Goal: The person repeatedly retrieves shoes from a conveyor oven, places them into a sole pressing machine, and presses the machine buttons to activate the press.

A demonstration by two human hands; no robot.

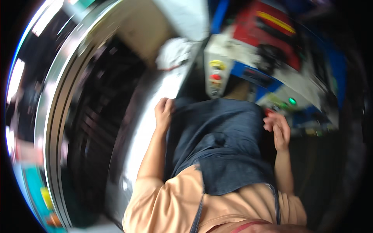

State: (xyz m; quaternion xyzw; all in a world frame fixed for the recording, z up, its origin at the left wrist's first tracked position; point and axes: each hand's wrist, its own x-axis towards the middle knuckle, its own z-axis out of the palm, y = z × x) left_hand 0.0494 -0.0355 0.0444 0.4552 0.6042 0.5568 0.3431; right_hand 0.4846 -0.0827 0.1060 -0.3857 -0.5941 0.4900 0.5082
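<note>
My left hand [164, 110] is closed in a loose fist beside the dark blue apron [221, 120]. It hangs over or next to a bright, shiny metal ledge [149, 124]; whether it touches the ledge I cannot tell, and what the fingers hold, if anything, is hidden. On the other side of the apron, my right hand [278, 128] has its fingers slightly bent and apart, with nothing seen in it. Closest to that hand is a pale machine part with a lit green lamp [292, 101]. The picture is smeared by motion.
A control panel [215, 77] with a red button and yellow parts stands ahead. Beyond it to the right sits a red case [268, 29] with a yellow stripe. A crumpled white cloth [175, 52] lies ahead left. A curved metal rail [54, 116] runs along the left.
</note>
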